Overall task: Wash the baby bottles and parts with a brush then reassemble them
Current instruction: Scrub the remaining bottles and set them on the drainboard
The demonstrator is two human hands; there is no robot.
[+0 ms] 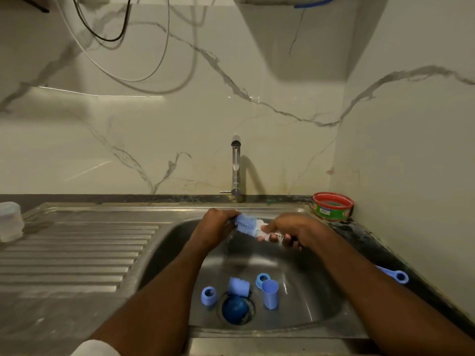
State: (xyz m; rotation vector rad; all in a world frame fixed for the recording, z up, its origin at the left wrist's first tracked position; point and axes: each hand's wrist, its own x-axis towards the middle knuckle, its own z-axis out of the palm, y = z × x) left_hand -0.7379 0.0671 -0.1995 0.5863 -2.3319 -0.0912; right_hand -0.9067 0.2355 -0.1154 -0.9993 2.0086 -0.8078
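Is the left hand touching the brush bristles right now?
Touching. The head view shows the left hand closed around the blue tip of the bottle brush under the tap stream, with no gap; the right hand holds the handle end.

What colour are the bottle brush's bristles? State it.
Blue along most of the bottle brush, white at the end near the right hand; the head view shows it under the tap.

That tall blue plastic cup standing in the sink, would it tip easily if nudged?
Probably. The tall blue plastic cup stands upright, taller than wide, on the curved wet steel sink floor. It looks thin and light, so it would likely slide or topple, then roll.
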